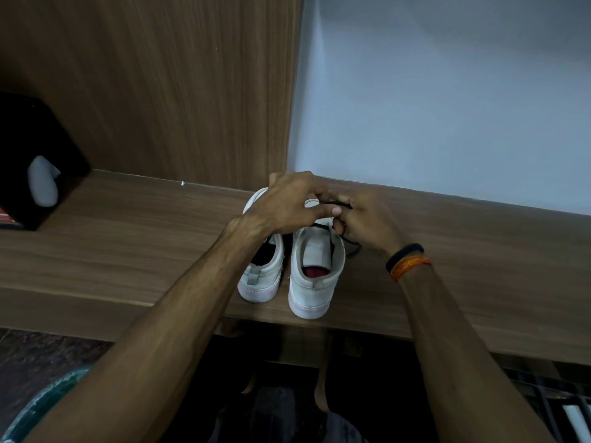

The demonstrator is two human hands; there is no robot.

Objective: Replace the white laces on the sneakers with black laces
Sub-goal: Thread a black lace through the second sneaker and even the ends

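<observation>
Two white sneakers stand side by side on a wooden ledge (128,251), heels toward me. The right sneaker (315,276) has a red insole; the left sneaker (263,276) is partly hidden by my left arm. A black lace (350,246) runs over the right sneaker's front and trails onto the ledge at its right. My left hand (287,206) is over the fronts of the sneakers, its fingers curled at the lace. My right hand (364,219) pinches the black lace just beside it. The eyelets are hidden under my hands.
A black box (35,148) with a pale grey object (41,182) in front of it sits at the ledge's far left. A wooden panel (160,84) and a white wall (447,91) rise behind. My right wrist wears black and orange bands (406,260).
</observation>
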